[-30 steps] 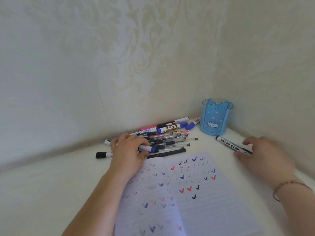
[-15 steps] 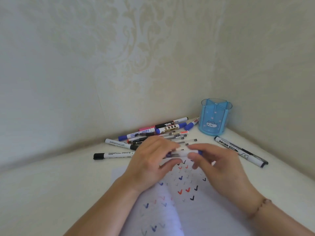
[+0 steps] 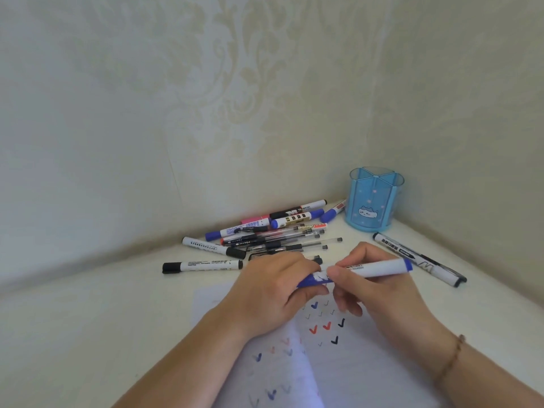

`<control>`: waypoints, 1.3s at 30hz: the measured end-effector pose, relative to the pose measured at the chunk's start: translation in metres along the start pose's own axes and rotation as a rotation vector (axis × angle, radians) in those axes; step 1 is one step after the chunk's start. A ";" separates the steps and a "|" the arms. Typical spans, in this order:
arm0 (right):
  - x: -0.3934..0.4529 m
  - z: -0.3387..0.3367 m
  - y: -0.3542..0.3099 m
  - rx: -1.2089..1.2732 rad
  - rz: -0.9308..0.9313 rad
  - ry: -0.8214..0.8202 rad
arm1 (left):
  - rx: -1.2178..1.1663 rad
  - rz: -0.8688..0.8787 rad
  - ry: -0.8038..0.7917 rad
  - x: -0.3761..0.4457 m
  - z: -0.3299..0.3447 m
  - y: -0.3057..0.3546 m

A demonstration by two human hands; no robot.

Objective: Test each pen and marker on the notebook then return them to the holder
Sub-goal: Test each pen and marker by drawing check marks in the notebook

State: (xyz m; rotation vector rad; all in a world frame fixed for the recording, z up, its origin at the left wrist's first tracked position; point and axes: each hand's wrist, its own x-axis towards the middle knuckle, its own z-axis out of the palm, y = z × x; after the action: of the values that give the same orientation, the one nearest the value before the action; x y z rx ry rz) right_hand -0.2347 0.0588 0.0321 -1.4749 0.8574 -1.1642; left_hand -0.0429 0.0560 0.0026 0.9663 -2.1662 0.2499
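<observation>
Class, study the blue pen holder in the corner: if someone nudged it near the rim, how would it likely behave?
The blue pen holder looks like thin translucent plastic and no pens show inside, so it is probably light and would slide or tip easily. Its base looks wide, which should steady it somewhat. Standing upright, it is unlikely to roll.

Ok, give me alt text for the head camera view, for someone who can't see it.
Two hands hold a blue-capped white marker over an open notebook of check marks: left hand grips the cap end, right hand pinches the barrel. More pens lie behind, beside a blue holder.
</observation>
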 end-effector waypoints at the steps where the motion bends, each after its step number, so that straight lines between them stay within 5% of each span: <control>1: 0.000 0.001 0.001 0.009 -0.006 0.007 | -0.008 0.008 0.003 0.000 0.001 0.000; 15: 0.007 -0.008 0.003 0.344 -0.018 0.042 | -0.283 -0.167 0.163 -0.002 -0.006 0.000; 39: -0.007 -0.008 0.005 -0.210 -0.201 -0.153 | -0.091 -0.015 -0.168 0.001 -0.007 0.012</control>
State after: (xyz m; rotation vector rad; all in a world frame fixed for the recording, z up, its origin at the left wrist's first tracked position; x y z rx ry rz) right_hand -0.2436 0.0616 0.0262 -1.8321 0.7559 -1.1147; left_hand -0.0479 0.0672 0.0095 0.9817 -2.2998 0.0636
